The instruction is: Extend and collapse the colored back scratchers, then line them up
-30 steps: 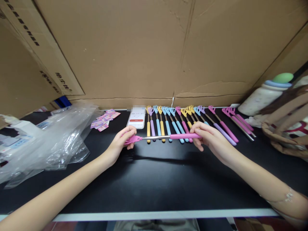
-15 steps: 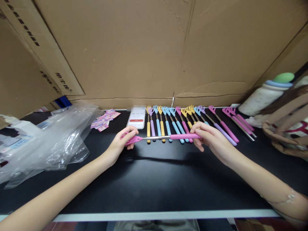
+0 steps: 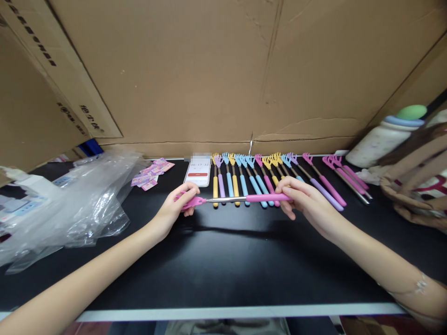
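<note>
I hold a pink back scratcher (image 3: 237,199) level above the black table (image 3: 223,260), its metal rod drawn out. My left hand (image 3: 176,207) is closed round the pink claw end. My right hand (image 3: 303,197) grips the pink handle. Behind it, a row of several back scratchers (image 3: 256,179) in yellow, blue, purple and pink lies side by side, claws toward the cardboard wall.
A phone (image 3: 199,172) with a running timer lies left of the row. Small pink cards (image 3: 152,173) and clear plastic bags (image 3: 73,200) lie at the left. A white bottle with a green cap (image 3: 382,137) and a woven bag (image 3: 415,186) stand at the right. Cardboard walls (image 3: 209,70) close the back.
</note>
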{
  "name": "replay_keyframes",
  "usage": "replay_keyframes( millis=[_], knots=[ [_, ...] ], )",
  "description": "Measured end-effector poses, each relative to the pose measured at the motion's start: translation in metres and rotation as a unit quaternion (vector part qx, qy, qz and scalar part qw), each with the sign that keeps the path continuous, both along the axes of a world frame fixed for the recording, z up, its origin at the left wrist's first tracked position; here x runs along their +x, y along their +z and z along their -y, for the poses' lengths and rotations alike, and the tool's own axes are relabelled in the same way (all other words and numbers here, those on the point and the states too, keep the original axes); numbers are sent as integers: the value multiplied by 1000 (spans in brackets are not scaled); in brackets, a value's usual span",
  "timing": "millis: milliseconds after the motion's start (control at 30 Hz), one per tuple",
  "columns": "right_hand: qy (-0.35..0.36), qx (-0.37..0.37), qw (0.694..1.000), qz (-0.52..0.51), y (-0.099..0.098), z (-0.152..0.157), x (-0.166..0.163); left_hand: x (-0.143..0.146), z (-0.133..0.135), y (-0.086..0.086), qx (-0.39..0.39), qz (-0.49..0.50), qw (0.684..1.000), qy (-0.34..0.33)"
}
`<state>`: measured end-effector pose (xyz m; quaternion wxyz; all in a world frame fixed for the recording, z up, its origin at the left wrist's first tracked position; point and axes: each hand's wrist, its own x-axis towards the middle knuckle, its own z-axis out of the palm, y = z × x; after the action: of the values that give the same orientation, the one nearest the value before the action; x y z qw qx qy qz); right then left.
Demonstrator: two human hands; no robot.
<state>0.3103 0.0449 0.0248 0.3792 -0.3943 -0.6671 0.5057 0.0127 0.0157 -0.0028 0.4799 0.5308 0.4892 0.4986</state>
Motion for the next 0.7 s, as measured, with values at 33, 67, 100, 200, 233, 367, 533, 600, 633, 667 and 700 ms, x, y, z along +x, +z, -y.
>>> replay_keyframes(
  millis=[33, 67, 100, 200, 233, 367, 533, 600, 633, 667, 700],
  knots=[
    [1, 1, 1000, 2, 0, 0, -1, 0, 0, 0, 2, 1, 1000, 1],
    [1, 2, 1000, 4, 0, 0, -1, 0, 0, -1, 3, 1, 1000, 1],
    [2, 3, 1000, 6, 0, 0, -2, 0, 0, -1, 5, 0, 1000, 1],
    [0, 2, 1000, 9, -1, 0, -3, 0, 0, 1, 12, -8, 1000, 5],
    [-2, 1, 1000, 10, -2, -1, -3, 0, 1, 1, 14, -12, 1000, 6],
    [2, -1, 1000, 19, -6, -2, -4, 0, 3, 4, 27, -24, 999, 15],
    [38, 18, 999, 26, -10, -4, -2, -3, 4, 2, 55, -32, 998, 23],
    [52, 31, 998, 28, -10, -4, -1, -4, 4, 2, 61, -37, 997, 24],
    [57, 38, 997, 30, -10, -4, 0, -4, 4, 3, 62, -39, 997, 25],
    [61, 43, 997, 33, -10, -4, 0, -3, 4, 3, 62, -42, 997, 27],
    [63, 48, 996, 36, -10, -4, 0, -3, 4, 4, 60, -44, 997, 28]
  ],
)
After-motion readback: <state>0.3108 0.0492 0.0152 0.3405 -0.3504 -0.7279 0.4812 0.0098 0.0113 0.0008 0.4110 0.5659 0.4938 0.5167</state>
